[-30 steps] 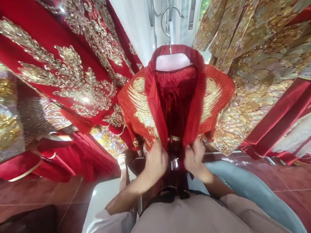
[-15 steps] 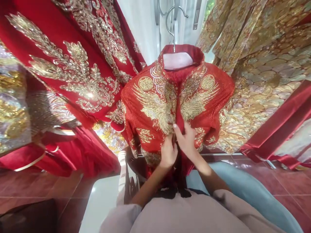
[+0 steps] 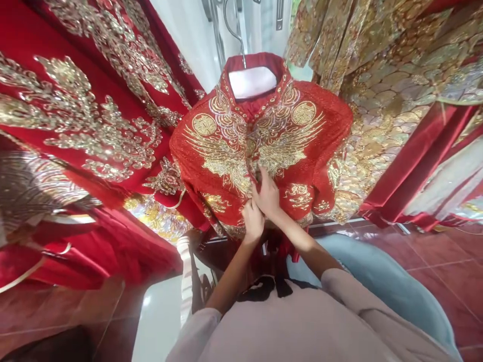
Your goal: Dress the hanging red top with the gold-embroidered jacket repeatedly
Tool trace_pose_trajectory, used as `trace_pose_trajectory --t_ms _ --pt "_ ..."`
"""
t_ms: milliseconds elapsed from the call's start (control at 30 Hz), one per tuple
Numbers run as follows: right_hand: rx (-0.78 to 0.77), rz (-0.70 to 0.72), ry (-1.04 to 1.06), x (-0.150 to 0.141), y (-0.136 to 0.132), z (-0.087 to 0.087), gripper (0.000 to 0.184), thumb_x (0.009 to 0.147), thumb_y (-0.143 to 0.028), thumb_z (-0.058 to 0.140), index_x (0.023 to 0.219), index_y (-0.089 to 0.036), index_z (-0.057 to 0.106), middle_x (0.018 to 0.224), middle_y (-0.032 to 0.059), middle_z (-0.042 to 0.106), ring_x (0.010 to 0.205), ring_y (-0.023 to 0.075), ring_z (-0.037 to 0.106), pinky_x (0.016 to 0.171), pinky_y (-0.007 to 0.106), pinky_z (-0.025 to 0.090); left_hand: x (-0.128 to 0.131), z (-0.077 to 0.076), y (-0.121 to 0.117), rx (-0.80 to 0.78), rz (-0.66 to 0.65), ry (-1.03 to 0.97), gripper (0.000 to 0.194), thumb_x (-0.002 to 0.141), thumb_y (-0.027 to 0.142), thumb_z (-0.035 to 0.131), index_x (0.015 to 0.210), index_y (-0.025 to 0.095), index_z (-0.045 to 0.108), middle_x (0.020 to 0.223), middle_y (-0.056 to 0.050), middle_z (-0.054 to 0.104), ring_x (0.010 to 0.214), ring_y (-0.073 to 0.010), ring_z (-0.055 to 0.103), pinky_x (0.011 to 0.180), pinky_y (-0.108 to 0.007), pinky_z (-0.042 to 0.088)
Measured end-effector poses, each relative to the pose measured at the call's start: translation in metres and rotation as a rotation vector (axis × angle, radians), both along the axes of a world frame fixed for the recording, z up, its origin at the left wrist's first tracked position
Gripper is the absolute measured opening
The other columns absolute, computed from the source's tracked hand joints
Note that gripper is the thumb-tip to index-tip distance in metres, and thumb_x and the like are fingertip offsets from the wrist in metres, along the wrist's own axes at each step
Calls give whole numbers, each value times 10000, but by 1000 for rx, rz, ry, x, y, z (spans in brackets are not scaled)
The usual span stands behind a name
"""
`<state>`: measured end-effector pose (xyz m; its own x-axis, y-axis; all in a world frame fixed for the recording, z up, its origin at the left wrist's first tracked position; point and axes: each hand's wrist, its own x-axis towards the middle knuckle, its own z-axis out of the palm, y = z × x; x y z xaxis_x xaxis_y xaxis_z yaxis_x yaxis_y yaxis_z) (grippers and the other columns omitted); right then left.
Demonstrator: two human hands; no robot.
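Observation:
A red jacket point(image 3: 260, 136) with gold embroidery hangs from a metal hanger point(image 3: 236, 32), facing me. Its two front edges lie together at the chest. My left hand point(image 3: 252, 219) is closed on the lower front edge of the jacket. Just above and to the right, my right hand point(image 3: 267, 193) grips the front opening, thumb and fingers at the placket. The two hands touch or nearly touch. Whatever fastener lies under the fingers is hidden.
A red garment with silver beading point(image 3: 94, 115) hangs at left, and a gold scale-patterned garment point(image 3: 392, 120) at right. A pale blue tub-like shape point(image 3: 392, 281) stands low at right. A white surface point(image 3: 158, 317) is at lower left.
The gap down the jacket front has closed as my right hand moved left and slightly up, drawing the right panel over. The whole view has shifted a little.

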<state>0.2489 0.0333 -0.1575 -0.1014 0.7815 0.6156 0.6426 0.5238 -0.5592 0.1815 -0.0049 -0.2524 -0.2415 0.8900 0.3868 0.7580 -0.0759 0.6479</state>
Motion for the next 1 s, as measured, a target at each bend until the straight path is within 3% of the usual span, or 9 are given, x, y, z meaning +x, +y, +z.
trace_pose_trajectory --t_ms 133,267,400,500,567,633,733,867,1000 --pt "-103 -165 -30 35 -20 -60 483 857 -263 420 1315 -112 441 1157 170 602 1021 268 596 881 409 489 -26 -34 -41 14 299 90 313 733 108 535 1043 105 581 1009 -181 580 989 -305 565 882 -466 409" --pt "-254 -205 -4 54 -18 -92 355 818 -205 398 1130 -99 529 1001 170 633 884 263 616 793 403 498 -48 -59 -67 -43 269 93 117 737 109 481 824 165 537 810 -87 573 793 -228 575 718 -337 442" --pt "-209 -150 43 43 -25 -88 216 820 -226 387 948 -161 549 917 125 616 851 229 596 818 393 485 -36 -67 -82 -75 192 78 115 749 129 492 674 205 451 659 -18 506 639 -173 535 619 -266 412" --pt "-112 -277 21 33 -26 -87 437 774 -339 532 1159 -137 492 1207 203 505 1156 308 477 961 498 398 -24 -69 -90 -80 216 54 134 756 123 480 671 209 426 664 -16 495 642 -168 532 621 -262 411" --pt "-136 -371 -12 36 -16 -91 568 761 -355 561 1253 -99 437 1320 249 397 1263 351 364 1003 547 334 -22 -69 -93 -84 241 39 138 750 109 465 673 211 412 674 -20 494 655 -170 533 615 -263 406" --pt "-184 -362 -2 47 -2 -95 467 812 -297 482 1229 -90 465 1279 243 439 1231 327 399 1001 521 346 -26 -68 -94 -87 250 30 154 736 98 455 658 214 392 664 -17 485 647 -167 523 599 -260 393" --pt "-206 -191 72 64 2 -93 303 837 -224 393 1092 -133 528 1069 164 584 1019 254 551 928 430 431 -31 -60 -97 -88 222 29 193 720 89 450 611 215 352 608 -4 449 602 -154 487 583 -254 370" --pt "-180 -92 201 64 -49 -76 269 808 -395 533 980 -192 497 814 63 614 687 201 594 685 349 508 -15 -50 -109 -95 119 23 211 715 88 451 568 208 360 570 -9 449 572 -147 476 577 -255 363" --pt "-14 -71 318 39 -96 -63 313 807 -396 543 1055 -216 481 837 66 632 708 199 630 680 329 526 14 -50 -107 -146 -13 -12 117 729 127 513 641 205 515 649 -48 561 628 -176 549 576 -271 386"
